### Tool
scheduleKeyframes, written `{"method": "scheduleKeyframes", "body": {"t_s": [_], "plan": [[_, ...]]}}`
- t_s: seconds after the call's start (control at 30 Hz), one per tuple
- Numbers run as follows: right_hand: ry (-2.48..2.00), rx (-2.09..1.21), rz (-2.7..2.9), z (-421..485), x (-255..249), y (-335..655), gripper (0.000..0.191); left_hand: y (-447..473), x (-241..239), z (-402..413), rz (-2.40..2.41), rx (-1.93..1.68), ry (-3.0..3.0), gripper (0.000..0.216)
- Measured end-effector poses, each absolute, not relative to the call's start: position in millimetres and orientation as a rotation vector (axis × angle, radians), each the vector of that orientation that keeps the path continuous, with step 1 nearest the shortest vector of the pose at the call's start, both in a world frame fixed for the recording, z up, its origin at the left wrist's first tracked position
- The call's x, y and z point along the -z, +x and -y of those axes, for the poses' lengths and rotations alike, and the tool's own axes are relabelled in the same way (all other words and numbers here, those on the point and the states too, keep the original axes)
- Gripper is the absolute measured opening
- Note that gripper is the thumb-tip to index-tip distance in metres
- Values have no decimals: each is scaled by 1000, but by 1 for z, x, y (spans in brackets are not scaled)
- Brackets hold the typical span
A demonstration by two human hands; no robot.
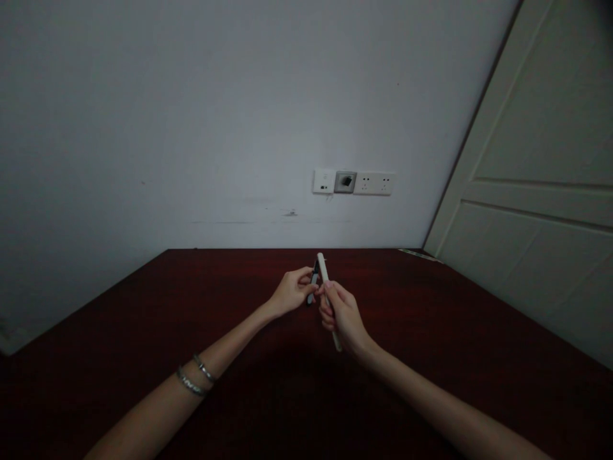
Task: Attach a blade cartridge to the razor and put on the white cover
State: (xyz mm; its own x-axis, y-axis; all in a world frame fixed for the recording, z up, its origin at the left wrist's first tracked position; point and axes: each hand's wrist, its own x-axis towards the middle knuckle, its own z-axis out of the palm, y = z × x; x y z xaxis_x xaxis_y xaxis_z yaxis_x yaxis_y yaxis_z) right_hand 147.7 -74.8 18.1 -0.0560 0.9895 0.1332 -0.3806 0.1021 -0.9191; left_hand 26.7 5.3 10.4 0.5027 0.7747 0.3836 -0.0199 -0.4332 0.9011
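Observation:
Above the middle of the dark red table, my left hand (291,292) pinches a small, narrow, grey-and-black piece (313,280) between thumb and fingers. My right hand (347,314) is closed around a long, slim white stick-like object (322,267), held tilted with its upper end leaning left. Its lower end sticks out below my fist. The top of the white object is close beside the dark piece; whether they touch or are joined I cannot tell. In the dim light, the exact kind of either thing is unclear.
The red-brown tabletop (215,281) runs back to a pale wall (215,115). Sockets and switch plates (374,184) are set in the wall. A white panelled door (541,166) rises on the right. A thin strip (420,255) lies along the table's back right edge.

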Motion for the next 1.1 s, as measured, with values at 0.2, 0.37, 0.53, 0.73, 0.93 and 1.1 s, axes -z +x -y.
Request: {"method": "scheduleKeyframes", "body": {"t_s": [0.2, 0.37, 0.53, 0.73, 0.93, 1.1], "plan": [[-863, -1164, 1321, 70, -16, 159, 34, 25, -17, -4, -707, -975, 1709, 26], [-913, -784, 1788, 42, -35, 196, 34, 23, -28, 2, -729, -879, 1594, 32], [-1080, -410, 1979, 26, -46, 217, 35, 22, -29, 5, -689, -839, 1517, 27], [-1226, -240, 2110, 7, -45, 243, 36, 20, -25, 2, -673, -883, 1467, 27], [-1222, -273, 2087, -1, -48, 268, 39, 17, -24, -3, -735, -923, 1450, 25], [-1078, -340, 2225, 6, -68, 232, 37, 24, -12, -2, -734, -862, 1476, 26]]}}
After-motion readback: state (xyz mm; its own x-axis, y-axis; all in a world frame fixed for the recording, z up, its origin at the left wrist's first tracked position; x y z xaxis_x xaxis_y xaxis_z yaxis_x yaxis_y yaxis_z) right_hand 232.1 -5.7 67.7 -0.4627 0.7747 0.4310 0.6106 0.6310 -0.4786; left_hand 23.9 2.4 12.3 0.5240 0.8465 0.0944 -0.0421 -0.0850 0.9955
